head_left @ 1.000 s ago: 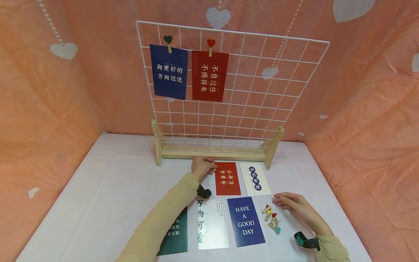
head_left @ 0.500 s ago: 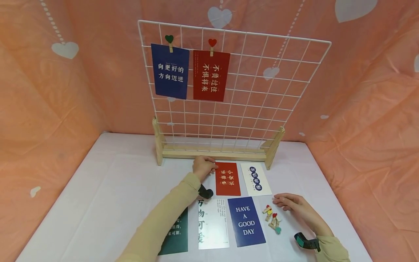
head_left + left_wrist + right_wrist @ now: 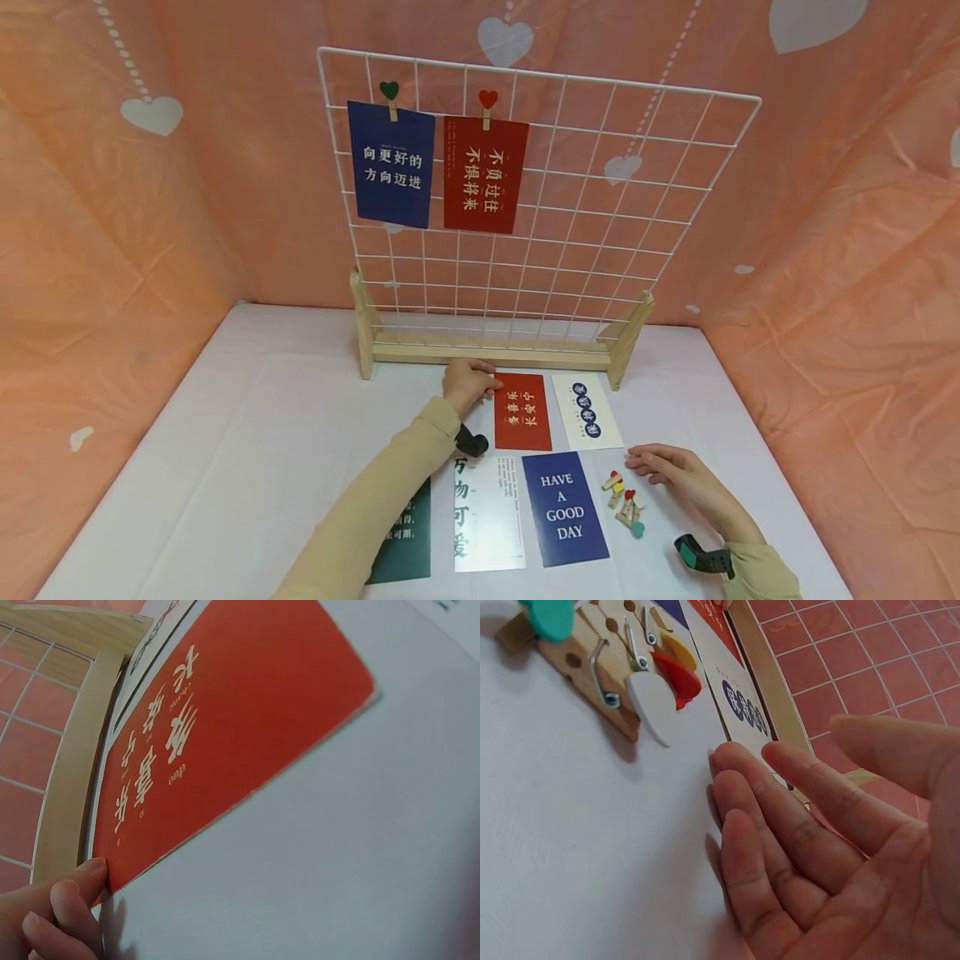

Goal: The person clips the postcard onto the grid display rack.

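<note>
My left hand point(image 3: 468, 387) pinches the upper left corner of a red postcard point(image 3: 523, 412) with pale lettering, just in front of the rack's wooden base. In the left wrist view its fingertips point(image 3: 91, 864) are at the corner of that postcard point(image 3: 247, 697). My right hand point(image 3: 686, 477) rests palm-side inward at the right, fingers loosely extended and holding nothing. Beside it lies a small pile of clothespins point(image 3: 626, 505) with coloured hearts; the right wrist view shows these clothespins point(image 3: 607, 667) close up, left of the fingers.
A white wire grid rack point(image 3: 592, 192) stands at the back, with a blue card point(image 3: 390, 200) and a red card point(image 3: 480, 212) clipped on its left. On the table lie a white card point(image 3: 587, 410), a blue card point(image 3: 566, 508), a silvery card point(image 3: 489, 517) and a dark green card point(image 3: 405, 550).
Both hands have stayed in nearly the same place, the left at the red postcard's corner. The whole head view has shifted very slightly.
</note>
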